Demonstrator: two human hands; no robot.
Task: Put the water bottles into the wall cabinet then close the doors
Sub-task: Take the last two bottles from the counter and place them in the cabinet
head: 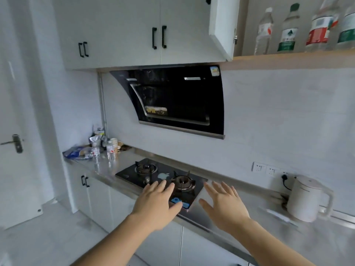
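Observation:
Several water bottles stand on the wooden shelf (288, 57) of the open wall cabinet at the top right: a clear one with a red-white label (264, 32), a green-labelled one (288, 29) and a bigger red-labelled one (319, 27). The cabinet's white door (222, 25) hangs open to the left of them. Two small water bottles (95, 151) (110, 151) stand on the counter at the far left. My left hand (156, 203) and my right hand (224, 205) are both held out flat with spread fingers over the counter by the stove, holding nothing.
A black gas stove (134, 174) is set in the steel counter, under a black range hood (172, 100). A white kettle (307, 200) stands at the right below wall sockets. Bags, cups and clutter (80, 151) lie at the counter's left end. A door (15, 131) is at far left.

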